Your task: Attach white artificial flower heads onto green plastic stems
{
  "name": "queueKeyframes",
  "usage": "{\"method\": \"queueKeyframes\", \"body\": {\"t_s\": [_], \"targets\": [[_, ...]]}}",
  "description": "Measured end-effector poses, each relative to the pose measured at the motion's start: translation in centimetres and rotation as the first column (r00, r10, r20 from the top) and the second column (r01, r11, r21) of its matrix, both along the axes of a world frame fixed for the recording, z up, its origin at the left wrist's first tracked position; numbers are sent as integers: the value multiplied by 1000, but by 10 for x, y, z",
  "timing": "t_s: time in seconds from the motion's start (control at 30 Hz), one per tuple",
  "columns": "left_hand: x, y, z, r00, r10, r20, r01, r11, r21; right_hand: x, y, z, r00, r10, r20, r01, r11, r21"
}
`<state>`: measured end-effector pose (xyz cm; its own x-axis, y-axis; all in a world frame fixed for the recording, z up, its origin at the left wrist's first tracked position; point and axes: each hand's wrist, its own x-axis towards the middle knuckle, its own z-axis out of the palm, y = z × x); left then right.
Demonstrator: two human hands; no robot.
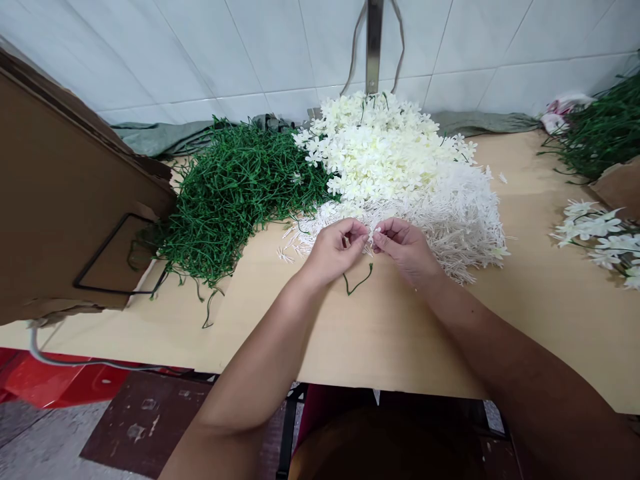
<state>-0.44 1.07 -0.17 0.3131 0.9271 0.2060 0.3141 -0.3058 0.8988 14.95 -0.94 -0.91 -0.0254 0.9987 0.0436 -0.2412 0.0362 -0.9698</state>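
My left hand (341, 248) and my right hand (406, 248) almost meet over the front edge of a heap of white thin-branched sprigs (463, 217). Fingers and thumb of the left are pinched; what sits between them is too small to make out. At the pinched fingertips of the right, a small white piece shows. Just below the hands is a bent green plastic stem (358, 288); whether it lies on the table or hangs from the left hand I cannot tell. Behind the sprigs rises a pile of white artificial flowers (385, 150).
A heap of green plastic stems (240, 193) lies left, beside a cardboard box (65, 187) with a black wire frame (117, 250). At right are more green stems (600, 133) and white flowers (600, 233). A metal upright (373, 47) stands against the tiled wall behind the table (400, 347).
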Motion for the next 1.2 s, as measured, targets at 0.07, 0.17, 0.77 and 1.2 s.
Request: {"method": "queueKeyframes", "body": {"t_s": [0.07,0.17,0.77,1.2], "targets": [[-13,1,4,976,-42,-213,47,999,17,2,1,0,1000,-22,20,22,1000,-9],[-30,2,9,878,-101,-469,70,994,-82,4,0,0,1000,3,17,-3,1000,-23],[-20,4,-3,994,-103,23,105,961,-254,6,-1,-2,978,209,8,-205,965,-163],[-15,8,-10,989,-109,99,143,875,-463,8,8,-14,982,191,-2,-187,961,-206]]}}
